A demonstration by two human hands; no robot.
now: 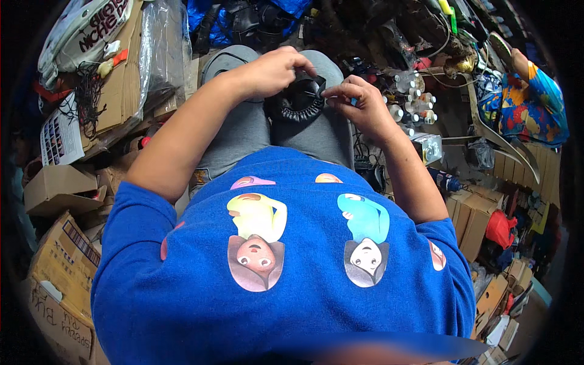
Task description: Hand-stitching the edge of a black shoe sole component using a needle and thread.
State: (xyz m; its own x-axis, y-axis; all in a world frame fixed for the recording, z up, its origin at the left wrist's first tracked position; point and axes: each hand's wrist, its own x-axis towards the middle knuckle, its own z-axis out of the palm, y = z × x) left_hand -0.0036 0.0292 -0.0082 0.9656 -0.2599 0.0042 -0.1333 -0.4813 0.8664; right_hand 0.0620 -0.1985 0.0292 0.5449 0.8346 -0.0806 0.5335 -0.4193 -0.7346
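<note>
And here the right fingers (336,91) pinch the black ruffled band (298,114) on the right thigh (322,139), left fingers (304,63) curled, grip unclear, so an uneven tug could slip it off that rounded perch

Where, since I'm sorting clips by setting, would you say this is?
Probably a cluttered storeroom or small workshop: an open cardboard box and a larger carton at the left, and a cluster of clear bottles at the right.
</note>
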